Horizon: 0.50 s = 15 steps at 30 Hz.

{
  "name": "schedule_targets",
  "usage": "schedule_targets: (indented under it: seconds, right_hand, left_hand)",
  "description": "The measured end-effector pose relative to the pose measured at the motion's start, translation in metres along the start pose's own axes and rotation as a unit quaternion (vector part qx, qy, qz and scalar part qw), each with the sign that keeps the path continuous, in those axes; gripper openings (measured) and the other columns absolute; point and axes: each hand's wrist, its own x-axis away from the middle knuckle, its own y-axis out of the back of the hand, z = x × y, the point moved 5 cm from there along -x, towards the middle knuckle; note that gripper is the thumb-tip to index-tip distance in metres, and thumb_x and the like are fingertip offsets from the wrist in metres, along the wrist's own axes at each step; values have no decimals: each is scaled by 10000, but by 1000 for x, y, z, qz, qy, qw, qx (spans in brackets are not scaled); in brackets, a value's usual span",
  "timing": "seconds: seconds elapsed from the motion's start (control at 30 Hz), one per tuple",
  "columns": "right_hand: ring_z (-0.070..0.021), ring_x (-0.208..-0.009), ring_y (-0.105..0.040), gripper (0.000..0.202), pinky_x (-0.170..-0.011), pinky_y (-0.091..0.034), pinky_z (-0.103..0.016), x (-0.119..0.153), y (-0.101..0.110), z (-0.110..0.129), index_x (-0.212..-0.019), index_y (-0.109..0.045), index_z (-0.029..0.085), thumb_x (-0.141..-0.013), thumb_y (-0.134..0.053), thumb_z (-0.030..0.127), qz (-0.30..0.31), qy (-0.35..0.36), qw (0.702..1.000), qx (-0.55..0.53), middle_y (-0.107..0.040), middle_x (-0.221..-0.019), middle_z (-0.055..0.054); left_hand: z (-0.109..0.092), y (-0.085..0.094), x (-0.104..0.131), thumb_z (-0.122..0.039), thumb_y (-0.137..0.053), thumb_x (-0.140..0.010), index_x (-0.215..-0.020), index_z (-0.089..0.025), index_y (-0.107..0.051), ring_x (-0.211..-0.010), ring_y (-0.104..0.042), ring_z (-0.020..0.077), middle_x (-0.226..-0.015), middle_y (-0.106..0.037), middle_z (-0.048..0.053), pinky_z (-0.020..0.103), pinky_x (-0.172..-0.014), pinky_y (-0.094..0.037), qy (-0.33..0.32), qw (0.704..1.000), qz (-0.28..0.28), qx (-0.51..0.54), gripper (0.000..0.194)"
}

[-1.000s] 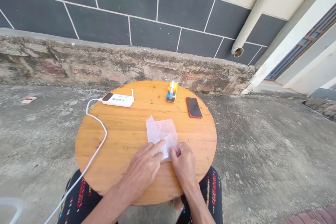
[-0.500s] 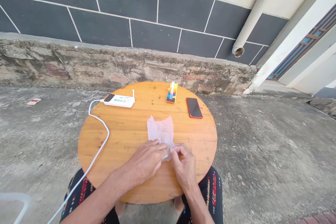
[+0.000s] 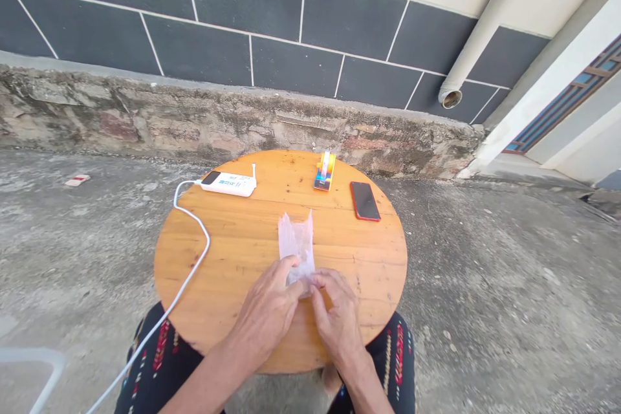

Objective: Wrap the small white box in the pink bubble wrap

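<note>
A pinkish, see-through sheet of bubble wrap (image 3: 297,239) lies near the front of the round wooden table, its far end standing up in two corners. My left hand (image 3: 272,294) is closed on its left and near part, with the thumb and fingers around a folded portion. At the lower right edge of the wrap, my right hand (image 3: 337,310) pinches it between thumb and fingertips. Whether something lies inside the folded part I cannot tell, as my fingers hide much of it.
On the wooden table (image 3: 223,259) stand a white power bank-like device (image 3: 235,185) with a white cable (image 3: 194,265), a tape dispenser (image 3: 324,171) and a red-edged phone (image 3: 365,200). A stone-based wall (image 3: 233,123) with a drainpipe (image 3: 468,45) rises behind.
The bubble wrap is narrower, its right side folded inward. My left hand has turned, with thumb and fingers now around the wrap; my right hand keeps its pinch. The view has shifted slightly.
</note>
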Motion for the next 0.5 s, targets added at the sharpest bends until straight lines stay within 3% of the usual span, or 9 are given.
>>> schedule_targets:
  seconds: [0.13,0.23,0.5]
  right_hand:
    - [-196,-882,-572,185,-779,-447,-336,-2,-1,4,-950,-614,194,-903,-458,106,8,24,998,50,-642,-951,-55]
    - [-200,-861,-571,200,-763,-443,-341,-3,-3,8,-985,-612,201,-909,-452,108,20,38,997,68,-650,-951,-51]
    - [-231,-939,-568,478,-808,-447,-387,4,2,9,-1356,-395,209,-896,-375,81,91,23,994,52,-636,-1074,-84]
  left_hand:
    - [-2,-3,3,-71,-390,-883,-931,-162,-623,-833,-564,205,-951,-570,75,340,-706,-525,9,998,21,53,255]
    - [-2,-1,3,-65,-375,-889,-970,-151,-616,-888,-556,213,-979,-579,80,355,-752,-521,0,996,20,91,268]
    - [3,-3,8,-93,-375,-925,-1019,-197,-584,-942,-546,185,-1020,-595,54,342,-833,-482,53,982,9,183,251]
